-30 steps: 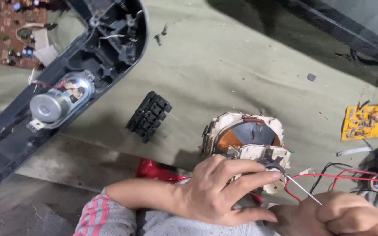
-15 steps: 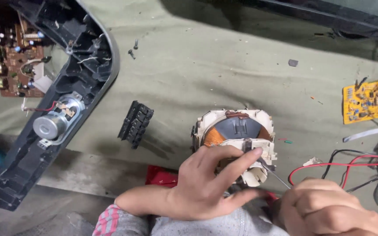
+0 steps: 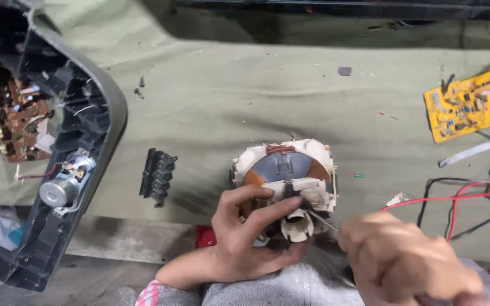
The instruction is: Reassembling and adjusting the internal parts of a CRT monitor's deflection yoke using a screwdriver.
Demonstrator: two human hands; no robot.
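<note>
Coil assembly point(image 3: 283, 178), near bench point(image 3: 256, 102) edge, gripped by both hands.
Left hand point(image 3: 245, 238) fingers wrapped on cream housing; right hand point(image 3: 409, 263) fisted round thin metal probe point(image 3: 320, 221), tip at housing. Beyond: black connector block point(image 3: 159, 177) to left, speaker point(image 3: 58, 191) in black casing point(image 3: 86, 141), yellow circuit board point(image 3: 472, 105) far right.

Bare hands, pink-and-white striped sleeve point(image 3: 153, 293), grey clothing

1. The coil yoke point(image 3: 283, 180) sits on the tabletop point(image 3: 267, 96), between both hands.
2. The button block point(image 3: 158, 177) lies left of it.
3. The speaker housing point(image 3: 58, 170) lies far left.
4. A circuit board point(image 3: 472, 102) lies far right.
</note>
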